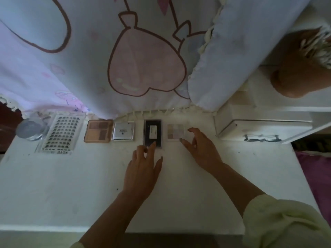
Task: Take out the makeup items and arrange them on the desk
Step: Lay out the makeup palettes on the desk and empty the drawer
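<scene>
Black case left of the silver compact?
No: the black case lies right of the silver compact, between it and the pale palette.

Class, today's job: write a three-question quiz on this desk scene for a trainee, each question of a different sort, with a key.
1. True or false: the silver compact lies left of the black case.
2. Which of the hands is nearest the pale palette? A left B right
3. Fill in: the left hand touches the ____ case.
Key: 1 true; 2 B, the right hand; 3 black.
</scene>
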A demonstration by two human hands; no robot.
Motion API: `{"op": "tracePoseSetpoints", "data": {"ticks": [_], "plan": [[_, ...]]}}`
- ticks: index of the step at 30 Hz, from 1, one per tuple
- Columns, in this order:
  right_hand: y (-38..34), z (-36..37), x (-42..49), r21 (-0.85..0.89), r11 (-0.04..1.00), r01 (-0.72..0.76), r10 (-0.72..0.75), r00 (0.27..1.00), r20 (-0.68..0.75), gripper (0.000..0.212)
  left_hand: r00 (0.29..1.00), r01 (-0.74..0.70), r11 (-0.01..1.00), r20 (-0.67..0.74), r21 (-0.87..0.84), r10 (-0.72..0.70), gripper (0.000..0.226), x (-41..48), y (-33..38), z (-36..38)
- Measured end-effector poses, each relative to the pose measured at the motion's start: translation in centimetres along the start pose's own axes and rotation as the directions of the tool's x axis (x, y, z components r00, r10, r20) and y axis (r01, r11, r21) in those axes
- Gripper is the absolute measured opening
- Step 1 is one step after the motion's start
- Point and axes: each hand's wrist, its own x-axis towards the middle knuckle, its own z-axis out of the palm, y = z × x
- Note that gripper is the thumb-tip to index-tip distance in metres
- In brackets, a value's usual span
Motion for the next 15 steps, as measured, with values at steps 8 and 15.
{"op": "tracePoseSetpoints", "data": {"ticks": [8, 15], "plan": [[3.3, -2.3, -12.1, 0.012, 0.996, 0.092, -0.092, 0.996, -0.001, 0.028, 0.998, -0.063, 0.997, -0.009, -0.044, 0.063, 0.041, -10.7, 4.4, 3.7], [10.4, -2.9, -23.3, -0.114, 0.967, 0.228, -0.217, 0.971, 0.101, 0.032, 0.963, -0.251, 0.965, -0.128, -0.083, 0.239, 0.022, -20.1, 7.1, 8.2]]}}
